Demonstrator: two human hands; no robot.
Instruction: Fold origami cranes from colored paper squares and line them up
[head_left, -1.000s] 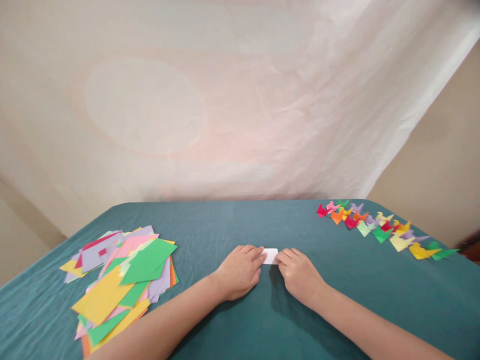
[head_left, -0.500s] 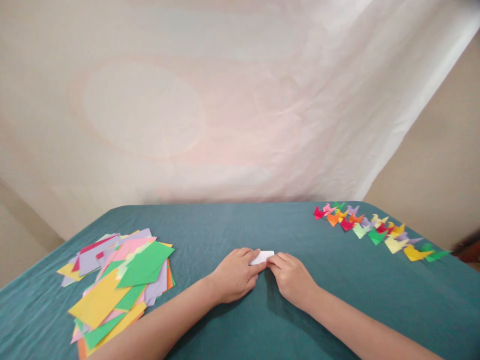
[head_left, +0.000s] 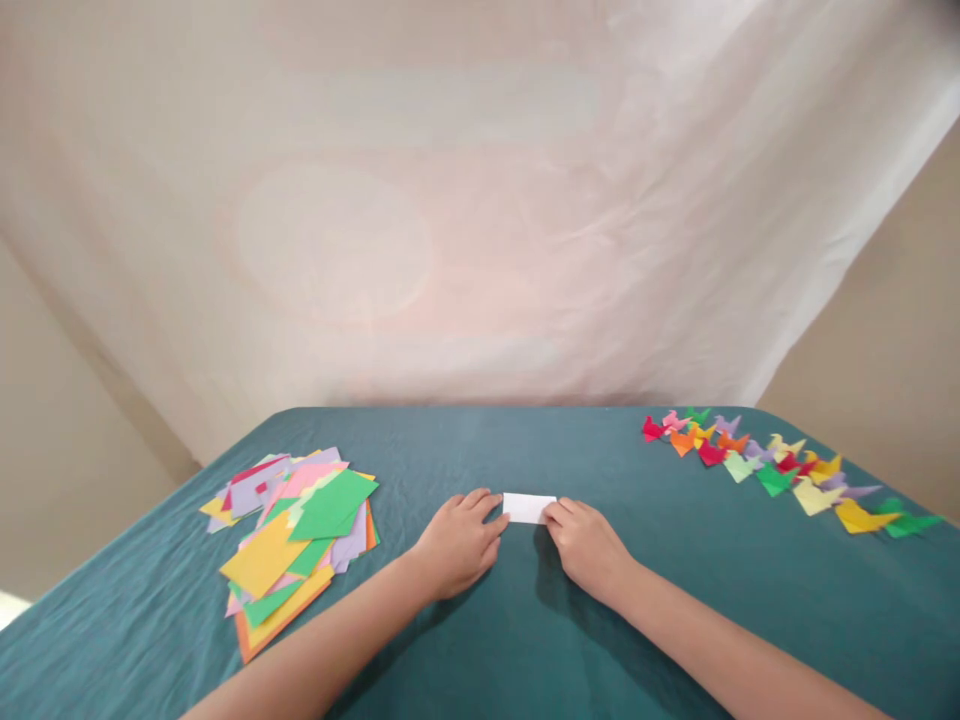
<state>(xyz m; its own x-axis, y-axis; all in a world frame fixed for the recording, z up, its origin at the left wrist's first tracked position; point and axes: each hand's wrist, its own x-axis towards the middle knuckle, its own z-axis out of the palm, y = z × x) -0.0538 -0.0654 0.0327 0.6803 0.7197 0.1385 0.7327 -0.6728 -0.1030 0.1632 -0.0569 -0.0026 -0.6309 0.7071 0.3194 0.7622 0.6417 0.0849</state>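
Observation:
A small white rectangle of folded paper (head_left: 527, 508) lies at the middle of the table between my hands. My right hand (head_left: 587, 540) pinches its right end, thumb and fingers closed on the edge. At the other end, my left hand (head_left: 463, 543) rests with fingers spread, thumb and index fingertips touching the left edge. Most of the paper's upper face shows, and a faint crease runs along it. Its right end is hidden under my right fingers.
Coloured paper sheets (head_left: 266, 560) lie in a loose, overlapping pile on the left. Several folded paper birds (head_left: 776, 480) stand in slanting rows at the right. A green cloth (head_left: 465, 650) covers the table, and a pale sheet (head_left: 480, 250) hangs behind it.
My left hand has slid left off the paper, uncovering a full white rectangle. My right hand keeps its pinch. The view has turned slightly left, so the surroundings appear shifted right.

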